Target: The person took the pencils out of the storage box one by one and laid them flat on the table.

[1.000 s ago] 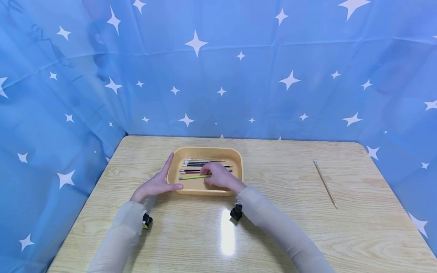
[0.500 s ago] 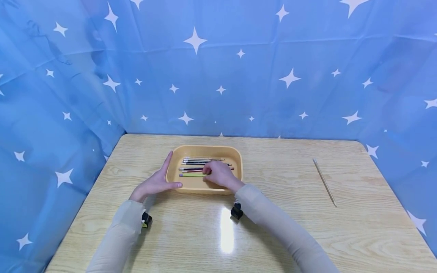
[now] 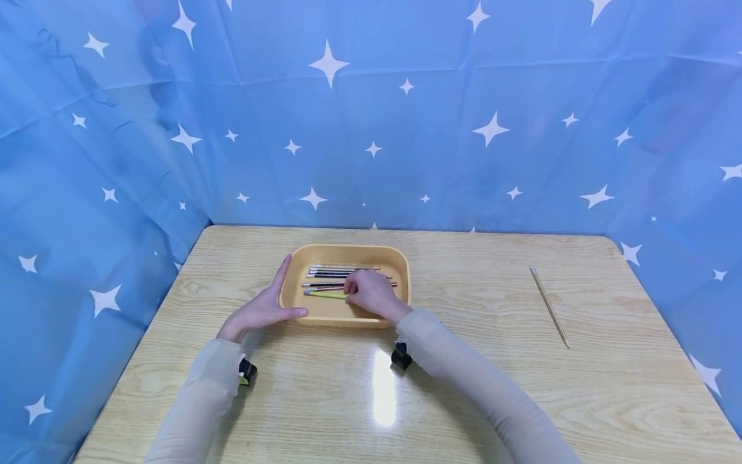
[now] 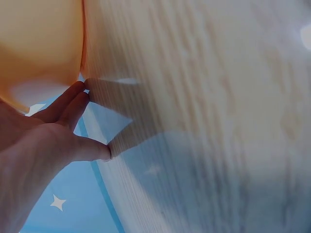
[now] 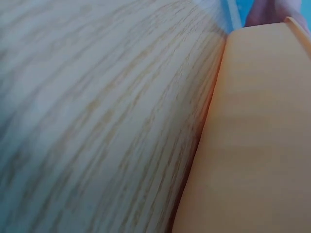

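Pinching a yellow pencil [image 3: 326, 294], probably light, stiff and best held by its middle, the right hand [image 3: 373, 293] sits mid-frame while the spread left hand [image 3: 262, 310] touches the tray [image 3: 342, 323].

We count one tan rectangular plastic tray [image 3: 348, 323], one lime-green pencil [image 3: 326, 295], one loose gold-coloured pencil [image 3: 549, 307], at least four other slim, mostly dark pencils [image 3: 324, 284], two bare hands [image 3: 262, 310] and one wood-grain table [image 3: 475, 290].
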A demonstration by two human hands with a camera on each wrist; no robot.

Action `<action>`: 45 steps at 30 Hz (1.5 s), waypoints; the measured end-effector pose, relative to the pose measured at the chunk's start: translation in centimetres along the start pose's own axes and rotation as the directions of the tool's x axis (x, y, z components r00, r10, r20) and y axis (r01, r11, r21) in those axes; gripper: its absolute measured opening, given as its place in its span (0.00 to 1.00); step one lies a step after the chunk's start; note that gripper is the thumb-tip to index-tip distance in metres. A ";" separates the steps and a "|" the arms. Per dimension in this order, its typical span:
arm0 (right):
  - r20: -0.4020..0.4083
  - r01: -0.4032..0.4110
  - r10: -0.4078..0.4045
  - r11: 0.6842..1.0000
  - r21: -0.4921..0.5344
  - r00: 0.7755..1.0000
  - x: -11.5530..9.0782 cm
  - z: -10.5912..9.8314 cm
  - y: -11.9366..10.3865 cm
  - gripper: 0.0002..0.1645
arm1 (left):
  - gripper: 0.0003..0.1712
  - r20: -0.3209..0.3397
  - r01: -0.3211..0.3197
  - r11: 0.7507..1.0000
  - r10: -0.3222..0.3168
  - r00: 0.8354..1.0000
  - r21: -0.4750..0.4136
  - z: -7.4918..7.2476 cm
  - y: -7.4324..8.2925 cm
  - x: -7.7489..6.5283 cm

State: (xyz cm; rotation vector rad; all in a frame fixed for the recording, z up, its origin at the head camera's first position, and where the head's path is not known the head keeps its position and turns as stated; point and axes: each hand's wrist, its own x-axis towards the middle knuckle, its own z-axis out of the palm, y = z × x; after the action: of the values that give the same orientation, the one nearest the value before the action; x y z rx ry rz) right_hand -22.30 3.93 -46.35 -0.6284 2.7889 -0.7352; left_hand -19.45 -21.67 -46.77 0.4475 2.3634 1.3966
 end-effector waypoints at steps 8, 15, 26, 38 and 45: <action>0.004 -0.013 0.013 0.998 0.056 1.000 0.0 -0.1 0.2 0.04 | 0.69 -0.006 0.002 1.000 -0.002 1.000 -0.003 0.1 -0.2 0.1; 0.027 -0.033 0.029 0.986 0.165 0.999 0.0 -0.2 0.3 0.03 | 0.69 0.001 0.011 1.000 -0.011 1.000 -0.010 0.1 -0.1 0.1; 0.036 -0.040 0.032 0.966 0.257 0.999 0.0 -0.3 0.5 0.04 | 0.70 0.002 0.024 1.000 -0.024 1.000 -0.018 0.0 -0.2 0.1; 0.027 -0.006 -0.003 0.948 0.318 1.000 -0.1 -0.3 0.6 0.05 | 0.69 0.010 -0.007 0.999 0.007 1.000 -0.031 -0.1 -0.2 0.0; 0.020 0.010 -0.019 0.923 0.384 1.000 -0.2 -0.4 0.6 0.05 | 0.68 0.010 -0.006 0.999 0.006 1.000 -0.039 0.0 0.0 0.0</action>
State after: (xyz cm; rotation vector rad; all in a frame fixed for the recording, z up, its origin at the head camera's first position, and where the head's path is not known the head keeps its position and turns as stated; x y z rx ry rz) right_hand -22.41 4.64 -46.31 -0.5735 2.5117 -1.2276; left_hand -19.44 -21.72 -46.74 0.4507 2.3246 1.4368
